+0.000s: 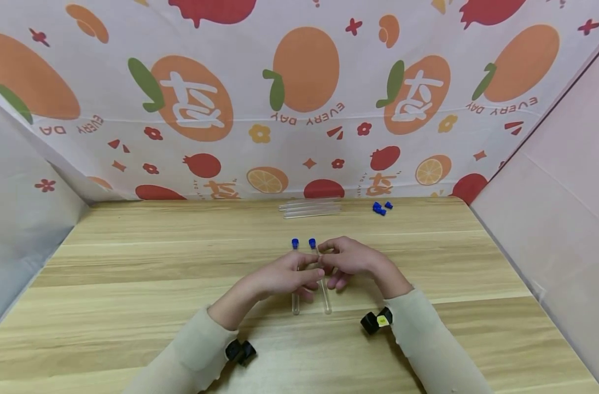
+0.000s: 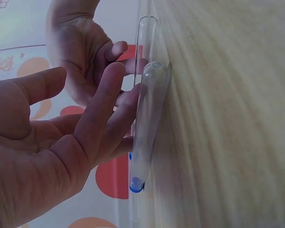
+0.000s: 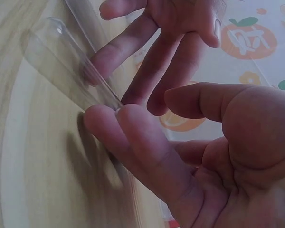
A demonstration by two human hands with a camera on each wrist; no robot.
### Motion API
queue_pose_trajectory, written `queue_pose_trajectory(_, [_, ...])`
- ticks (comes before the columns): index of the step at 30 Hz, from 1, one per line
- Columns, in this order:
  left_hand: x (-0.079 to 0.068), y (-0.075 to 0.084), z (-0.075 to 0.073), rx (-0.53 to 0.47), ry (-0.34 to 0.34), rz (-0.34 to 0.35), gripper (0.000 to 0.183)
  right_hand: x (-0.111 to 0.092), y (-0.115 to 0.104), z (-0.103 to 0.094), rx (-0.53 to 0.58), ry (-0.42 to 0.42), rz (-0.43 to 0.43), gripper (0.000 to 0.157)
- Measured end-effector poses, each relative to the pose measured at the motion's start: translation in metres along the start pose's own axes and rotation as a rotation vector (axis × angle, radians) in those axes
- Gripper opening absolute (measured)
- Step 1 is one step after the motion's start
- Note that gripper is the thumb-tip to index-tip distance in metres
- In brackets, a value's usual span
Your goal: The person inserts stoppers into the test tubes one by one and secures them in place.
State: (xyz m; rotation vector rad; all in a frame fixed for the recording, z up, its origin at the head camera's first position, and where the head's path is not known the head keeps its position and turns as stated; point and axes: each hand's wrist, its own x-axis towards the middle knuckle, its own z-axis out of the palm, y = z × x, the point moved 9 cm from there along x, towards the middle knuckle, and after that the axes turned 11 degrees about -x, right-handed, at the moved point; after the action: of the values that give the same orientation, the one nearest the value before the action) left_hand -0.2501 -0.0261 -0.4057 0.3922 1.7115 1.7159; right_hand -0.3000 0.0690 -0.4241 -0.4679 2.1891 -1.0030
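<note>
- Clear slim tubes with blue caps, left tube point(image 1: 296, 305) and right tube point(image 1: 326, 302), lie mid-surface on pale wood-grain point(image 1: 171, 306), caps toward the far edge.
- Left hand point(image 1: 285, 274): fingers loosely spread over the left tube.
- Right hand point(image 1: 352, 259): fingers loosely spread, touching the right tube.
- Several clear rods point(image 1: 312, 214) lie along the far edge.
- Loose blue caps point(image 1: 379, 210) lie toward the far right corner.

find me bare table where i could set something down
Wide bare stretches of table lie left of the left hand and right of the right hand, with a smaller patch between the sleeves. Crowded: mid-table, both hands at the two capped tubes; far edge, the loose tubes and blue caps.
</note>
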Motion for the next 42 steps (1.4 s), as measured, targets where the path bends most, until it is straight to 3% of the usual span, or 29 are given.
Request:
queue_pose_trajectory(13, [-0.002, 0.002, 0.001, 0.023, 0.008, 0.003, 0.054, -0.003, 0.001, -0.003, -0.013, 0.005, 0.003, 0.053])
queue_pose_trajectory(22, [-0.009, 0.009, -0.002, 0.056, 0.037, 0.007, 0.065, -0.007, 0.002, -0.020, -0.056, 0.077, -0.034, 0.051])
queue_pose_trajectory(25, [-0.012, 0.014, -0.006, 0.060, 0.052, 0.036, 0.063, -0.008, 0.001, -0.027, -0.087, 0.112, -0.044, 0.049])
queue_pose_trajectory(31, [-0.015, 0.029, -0.017, 0.139, 0.107, 0.157, 0.052, -0.010, 0.000, -0.040, -0.121, 0.209, -0.060, 0.047])
queue_pose_trajectory(37, [-0.014, 0.037, -0.019, 0.157, 0.098, 0.203, 0.050, -0.010, 0.000, -0.045, -0.143, 0.235, -0.091, 0.045])
queue_pose_trajectory(42, [-0.012, 0.043, -0.032, 0.179, 0.178, 0.251, 0.044, -0.011, 0.002, -0.061, -0.189, 0.307, -0.128, 0.043])
